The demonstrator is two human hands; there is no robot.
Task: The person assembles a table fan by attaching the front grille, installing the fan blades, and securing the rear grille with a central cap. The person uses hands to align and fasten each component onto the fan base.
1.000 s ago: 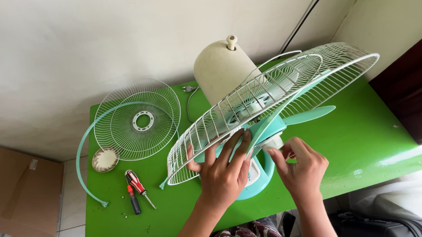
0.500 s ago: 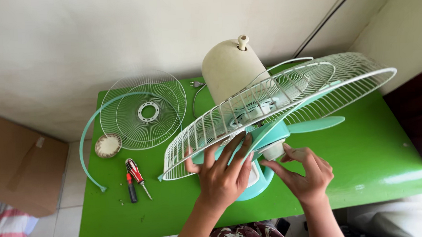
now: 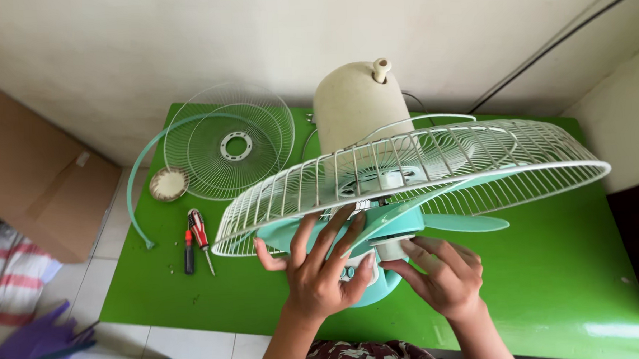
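Right hand lowered, teal plastic blades

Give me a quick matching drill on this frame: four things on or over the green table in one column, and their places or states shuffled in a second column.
Things:
1. loose round white wire fan guard
2. red-and-black handled screwdriver
3. turquoise plastic fan blade
4. small round cream cap

Places or states:
A. lying flat at the table's far left corner
B. on the fan, under the mounted wire guard, left hand touching it
C. just left of the loose guard's near edge
D. lying near the table's left edge, tip toward the person

Pairs: 1-A, 2-D, 3-B, 4-C
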